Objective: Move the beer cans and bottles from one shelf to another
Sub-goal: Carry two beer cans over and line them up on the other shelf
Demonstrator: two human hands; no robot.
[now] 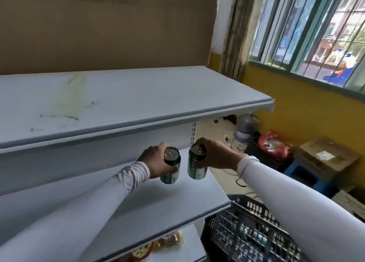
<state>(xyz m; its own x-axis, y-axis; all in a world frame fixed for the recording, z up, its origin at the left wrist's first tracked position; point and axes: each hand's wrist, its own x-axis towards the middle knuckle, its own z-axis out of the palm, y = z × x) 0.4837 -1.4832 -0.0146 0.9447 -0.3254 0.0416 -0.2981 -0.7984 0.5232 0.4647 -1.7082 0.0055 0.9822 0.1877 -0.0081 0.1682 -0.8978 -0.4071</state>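
Note:
My left hand [153, 160] grips a green and white beer can [171, 168] from its left side. My right hand [216, 156] grips a second green and white can [196, 164] from its right side. Both cans are upright, side by side, held above the right end of the middle white shelf [138, 200]. The top white shelf [118, 101] lies just above and behind them, bare and stained. Both arms wear white sleeves.
A black plastic crate [246, 232] holding several cans stands on the floor at the lower right. Snack packets [150, 248] lie on the lowest shelf. Cardboard boxes [325, 157], a blue stool, a red bag and cables clutter the floor by the yellow wall and barred window.

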